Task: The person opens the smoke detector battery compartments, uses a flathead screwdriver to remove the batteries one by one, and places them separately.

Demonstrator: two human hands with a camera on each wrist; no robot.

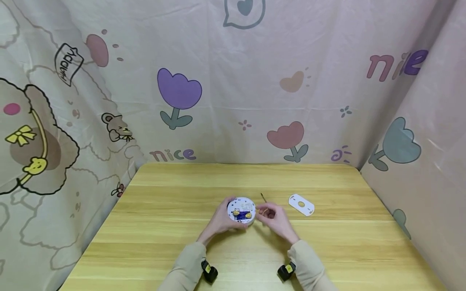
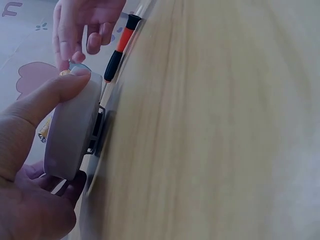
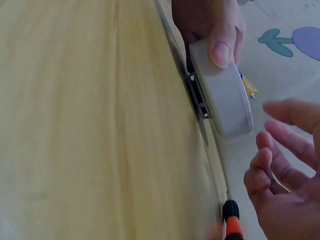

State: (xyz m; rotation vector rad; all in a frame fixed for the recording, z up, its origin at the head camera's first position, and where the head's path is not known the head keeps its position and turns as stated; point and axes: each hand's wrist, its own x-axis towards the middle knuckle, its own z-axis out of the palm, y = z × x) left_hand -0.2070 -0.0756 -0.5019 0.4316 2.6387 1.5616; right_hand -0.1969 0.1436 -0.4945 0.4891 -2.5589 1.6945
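Note:
My left hand (image 1: 221, 218) grips a round white smoke alarm (image 1: 236, 202) by its rim, thumb on the near side and fingers round the far side. Its back faces up in the head view, showing blue batteries (image 1: 242, 215) with yellow ends. A dark slotted part (image 2: 96, 131) juts from the opposite face. My right hand (image 1: 274, 218) is just right of the alarm, fingers bent loosely with nothing visible between them; the right wrist view shows a small gap to the rim. Beyond that hand lies a screwdriver (image 2: 120, 50) with a black and red handle, partly hidden in the head view.
A white oblong plate (image 1: 301, 205) with a round central hole lies on the wooden table (image 1: 153, 226), right of the right hand. Printed curtains (image 1: 233, 93) hang behind the table and along both sides. Black cameras (image 1: 210, 271) are strapped at both wrists.

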